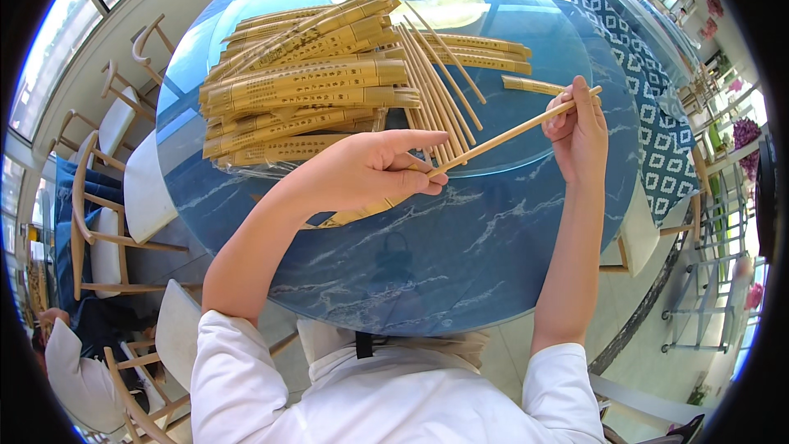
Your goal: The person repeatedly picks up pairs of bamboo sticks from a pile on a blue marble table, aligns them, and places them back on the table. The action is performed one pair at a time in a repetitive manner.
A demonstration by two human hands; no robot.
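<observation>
A pair of pale wooden chopsticks (509, 133) slants across the front of me. My right hand (582, 127) is closed on their far upper end, thumb up. At their lower end, my left hand (374, 168) pinches a yellow paper chopstick sleeve (355, 215), and the chopstick ends meet the fingers there. How far the chopsticks reach into the sleeve is hidden by the hand. Several loose chopsticks (436, 99) lie just beyond my hands. To their left is a big pile of yellow printed sleeves (304, 99), partly on clear plastic.
Everything lies on a round blue marble-patterned table (460, 279) with a glass turntable. More sleeves (481, 57) lie behind the loose chopsticks, one (530, 85) beside my right hand. Wooden chairs (107, 205) stand at left, where another person (82, 370) sits.
</observation>
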